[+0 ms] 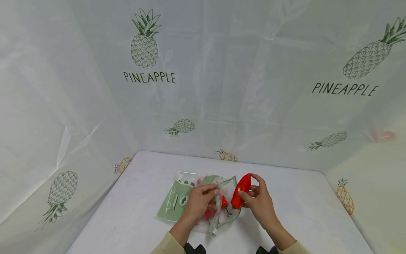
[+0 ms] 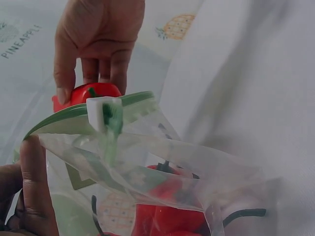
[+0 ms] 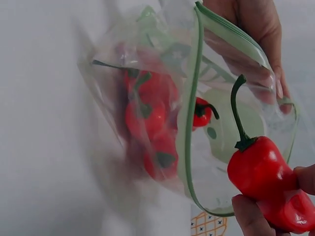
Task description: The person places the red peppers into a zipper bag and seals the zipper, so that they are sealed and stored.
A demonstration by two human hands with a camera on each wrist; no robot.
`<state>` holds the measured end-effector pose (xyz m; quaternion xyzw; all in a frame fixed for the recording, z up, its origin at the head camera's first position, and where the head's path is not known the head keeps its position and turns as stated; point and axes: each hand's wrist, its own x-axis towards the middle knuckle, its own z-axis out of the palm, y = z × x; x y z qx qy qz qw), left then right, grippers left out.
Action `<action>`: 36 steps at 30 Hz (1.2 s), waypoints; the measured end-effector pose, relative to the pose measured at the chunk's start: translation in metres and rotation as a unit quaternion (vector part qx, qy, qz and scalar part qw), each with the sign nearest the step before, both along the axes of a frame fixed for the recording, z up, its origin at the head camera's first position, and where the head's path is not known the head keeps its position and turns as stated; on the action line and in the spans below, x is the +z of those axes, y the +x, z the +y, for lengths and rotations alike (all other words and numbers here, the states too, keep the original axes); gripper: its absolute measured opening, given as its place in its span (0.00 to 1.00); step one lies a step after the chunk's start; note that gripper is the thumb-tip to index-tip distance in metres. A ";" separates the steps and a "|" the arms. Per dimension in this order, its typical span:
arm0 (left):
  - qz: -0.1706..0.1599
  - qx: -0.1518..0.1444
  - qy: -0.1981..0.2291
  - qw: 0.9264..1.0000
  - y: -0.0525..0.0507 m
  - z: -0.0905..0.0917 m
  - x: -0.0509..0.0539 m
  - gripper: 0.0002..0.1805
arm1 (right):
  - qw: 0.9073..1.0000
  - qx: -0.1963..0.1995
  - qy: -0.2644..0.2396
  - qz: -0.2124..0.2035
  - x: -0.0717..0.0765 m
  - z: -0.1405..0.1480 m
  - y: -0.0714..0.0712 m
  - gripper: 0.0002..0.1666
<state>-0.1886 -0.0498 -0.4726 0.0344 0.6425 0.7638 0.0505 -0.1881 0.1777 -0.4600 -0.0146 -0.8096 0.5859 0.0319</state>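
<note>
A clear zip bag (image 3: 106, 105) with a green rim and a white slider (image 2: 96, 114) gapes open on the white table. Several red peppers with green stems (image 3: 147, 118) lie inside it. My left hand (image 1: 199, 201) pinches the bag's rim on the left. My right hand (image 1: 260, 203) grips one more red pepper (image 1: 241, 190) between thumb and fingers, just outside the mouth on the right. In the right wrist view this pepper's curved stem points toward the opening.
Beside the bag, to the left, lies a flat green pouch (image 1: 168, 206) with a cartoon face in clear plastic. The white tabletop (image 1: 304, 204) runs back to a curtain (image 1: 241, 88) printed with pineapples. Black objects (image 1: 195, 249) show near both wrists at the front.
</note>
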 end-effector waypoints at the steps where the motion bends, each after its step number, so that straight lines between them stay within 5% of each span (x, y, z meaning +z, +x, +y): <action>1: 0.002 0.000 -0.003 1.000 0.000 0.000 0.000 0.19 | 1.000 -0.001 0.000 0.001 -0.001 -0.002 0.001 0.50; 21: 0.009 0.032 -0.045 0.998 -0.003 0.006 0.009 0.20 | 0.997 0.032 0.069 0.035 -0.019 -0.044 0.010 0.46; 30: 0.014 0.019 -0.038 0.999 -0.004 0.009 0.011 0.20 | 0.988 0.089 0.122 0.028 -0.020 -0.052 0.004 0.44; 36: 0.015 0.008 -0.013 1.000 -0.002 0.008 0.013 0.19 | 0.986 0.088 0.137 0.032 -0.020 -0.054 0.002 0.33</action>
